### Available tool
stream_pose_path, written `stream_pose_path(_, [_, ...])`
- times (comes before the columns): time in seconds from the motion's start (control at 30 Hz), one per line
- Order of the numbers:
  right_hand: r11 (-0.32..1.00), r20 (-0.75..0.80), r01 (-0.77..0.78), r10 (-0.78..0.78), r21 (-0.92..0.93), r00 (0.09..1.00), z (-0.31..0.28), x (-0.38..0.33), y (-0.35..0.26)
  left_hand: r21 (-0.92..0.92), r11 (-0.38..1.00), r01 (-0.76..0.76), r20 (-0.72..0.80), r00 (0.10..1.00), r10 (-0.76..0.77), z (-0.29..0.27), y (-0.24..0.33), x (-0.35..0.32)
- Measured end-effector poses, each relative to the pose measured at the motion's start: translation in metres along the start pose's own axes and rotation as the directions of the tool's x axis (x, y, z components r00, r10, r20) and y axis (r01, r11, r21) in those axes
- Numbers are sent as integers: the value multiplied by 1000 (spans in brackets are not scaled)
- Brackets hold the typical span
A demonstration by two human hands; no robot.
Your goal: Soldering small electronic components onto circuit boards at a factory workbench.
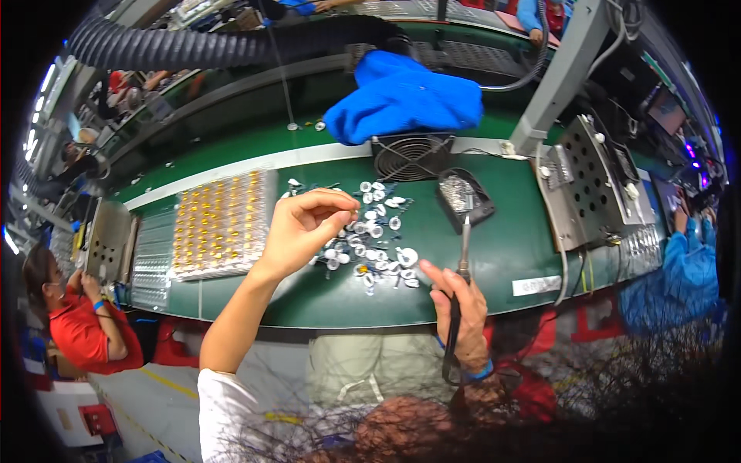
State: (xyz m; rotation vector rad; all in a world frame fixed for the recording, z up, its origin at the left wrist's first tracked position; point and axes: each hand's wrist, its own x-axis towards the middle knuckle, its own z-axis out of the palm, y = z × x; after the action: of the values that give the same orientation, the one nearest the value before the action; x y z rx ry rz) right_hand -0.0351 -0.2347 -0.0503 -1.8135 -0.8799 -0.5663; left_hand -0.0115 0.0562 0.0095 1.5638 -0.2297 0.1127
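My left hand (302, 230) is raised above the green bench, thumb and forefinger pinched together. Whatever lies between those fingertips is too small to make out. Below and beside them spreads a loose pile of small white round parts (375, 231) with short dark wires. My right hand (468, 318) is closed round the black handle of a soldering iron (465, 251), its forefinger stretched toward the pile. The iron points away from me, its tip at a black tray (480, 210) filled with silvery metal shavings or wire.
A clear tray of gold-coloured parts (220, 224) lies left, beside empty clear trays (153, 258). A fan (413, 157) under a blue cloth (409, 96) stands behind the pile. Right are a metal box with holes (584, 177) and a grey post (559, 73). Co-workers sit on both sides.
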Motion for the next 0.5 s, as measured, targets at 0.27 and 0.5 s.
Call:
stream_pose_path(0.27, [998,-9,-34,34,62,999,-22,-26,6,-139,979,147,41,989,-143,43,-30,8])
stream_pose_path(0.5, [994,-59,-94,91,-61,994,-24,-25,6,67,997,34,94,995,-41,58,-41,-1])
